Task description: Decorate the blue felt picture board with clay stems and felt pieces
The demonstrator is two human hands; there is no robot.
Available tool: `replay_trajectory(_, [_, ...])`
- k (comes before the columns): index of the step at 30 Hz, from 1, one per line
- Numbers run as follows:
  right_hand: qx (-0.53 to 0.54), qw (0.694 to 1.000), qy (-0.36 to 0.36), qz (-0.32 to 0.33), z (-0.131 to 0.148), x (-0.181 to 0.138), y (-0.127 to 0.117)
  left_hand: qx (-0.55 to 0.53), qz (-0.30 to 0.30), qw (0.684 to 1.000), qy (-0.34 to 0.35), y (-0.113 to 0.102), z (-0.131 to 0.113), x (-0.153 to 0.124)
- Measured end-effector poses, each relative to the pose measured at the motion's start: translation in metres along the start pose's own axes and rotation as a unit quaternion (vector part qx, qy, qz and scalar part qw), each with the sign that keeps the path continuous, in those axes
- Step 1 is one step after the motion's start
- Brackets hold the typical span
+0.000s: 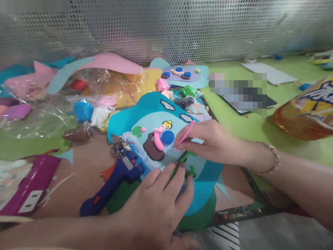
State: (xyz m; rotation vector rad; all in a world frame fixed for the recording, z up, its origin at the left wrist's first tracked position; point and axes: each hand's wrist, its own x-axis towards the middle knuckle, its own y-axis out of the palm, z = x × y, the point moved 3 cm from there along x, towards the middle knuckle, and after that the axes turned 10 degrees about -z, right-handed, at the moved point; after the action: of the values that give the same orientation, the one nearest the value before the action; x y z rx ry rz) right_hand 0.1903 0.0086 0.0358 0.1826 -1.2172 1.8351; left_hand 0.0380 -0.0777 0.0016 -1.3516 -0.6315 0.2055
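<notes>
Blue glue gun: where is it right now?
In the head view, the blue glue gun lies left of centre, beside the left hand, its front end at the left edge of the teal craft sheet.

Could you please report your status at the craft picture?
Right hand: pinching pink tool over craft picture. Left hand: on picture. Blue glue gun: overlapping its left edge.

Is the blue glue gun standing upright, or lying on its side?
It lies on its side: the blue glue gun has its white label facing up.
</notes>
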Motion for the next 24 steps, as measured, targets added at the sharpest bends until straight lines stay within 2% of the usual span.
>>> replay_trajectory(7, [0.002,1.000,-0.008,-0.005,-0.0002,-0.0003,-0.0003,0.010,-0.021,1.000,0.018,-0.0008,0.0009,-0.0012])
replay_trajectory(11, [0.004,1.000,0.000,0.005,0.0000,-0.0001,-0.0005,0.021,0.001,1.000,0.001,-0.0011,-0.0003,-0.0014])
replay_trajectory(15, [0.037,0.998,0.018,0.040,0.0009,0.0001,0.0021,0.026,-0.032,0.999,0.000,-0.0048,-0.0022,-0.0012])
replay_trajectory(24, [0.078,0.990,0.031,0.111,0.0025,-0.0007,0.0057,0.013,-0.033,0.999,0.040,-0.0020,-0.0018,-0.0001])
